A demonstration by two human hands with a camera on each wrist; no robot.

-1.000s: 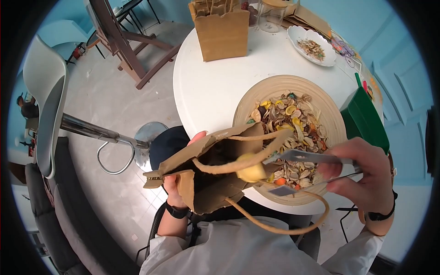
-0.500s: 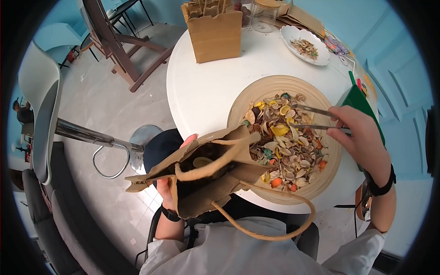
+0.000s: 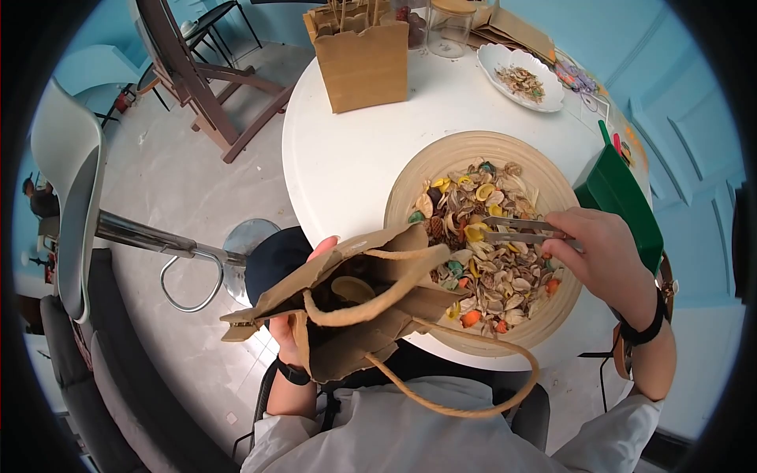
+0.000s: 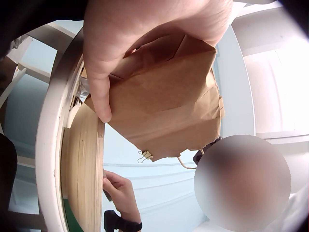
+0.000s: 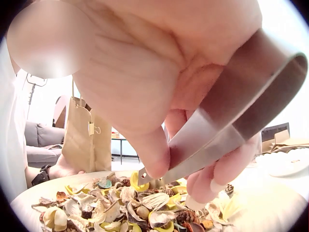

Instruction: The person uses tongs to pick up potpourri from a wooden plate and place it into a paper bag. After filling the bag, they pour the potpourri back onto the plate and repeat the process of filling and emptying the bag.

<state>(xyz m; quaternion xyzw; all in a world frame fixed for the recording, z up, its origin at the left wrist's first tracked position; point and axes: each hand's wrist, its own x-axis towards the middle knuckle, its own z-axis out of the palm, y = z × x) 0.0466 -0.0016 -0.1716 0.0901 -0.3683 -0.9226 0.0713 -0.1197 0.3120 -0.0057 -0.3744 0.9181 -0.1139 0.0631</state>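
Note:
My left hand [image 4: 159, 29] grips an open brown paper bag [image 3: 355, 340] with rope handles, tilted toward me beside the bowl. A round yellowish dried piece [image 3: 352, 290] lies inside the bag. A gold binder clip [image 4: 147, 155] sits on the bag's edge. In my right hand [image 3: 605, 256] metal tongs [image 3: 524, 231] are pinched between thumb and fingers. Their tips are down in the potpourri [image 3: 505, 272], right at a yellow piece [image 3: 475, 232]. The potpourri of dried petals, small cones and orange and green bits fills a wide wooden bowl [image 3: 410, 177].
On the white round table [image 3: 331, 165] stand another paper bag [image 3: 363, 75] with sticks poking out, a lidded glass jar [image 3: 448, 35] and a white scalloped dish [image 3: 552, 98] of dried bits. A green container [image 3: 623, 205] is right of the bowl. A bar stool [image 3: 71, 173] stands left.
The tongs held a yellow piece over the bag's mouth a second ago; a round yellowish piece then appears inside the bag. My right hand has moved back over the bowl, lowering the tongs into the potpourri.

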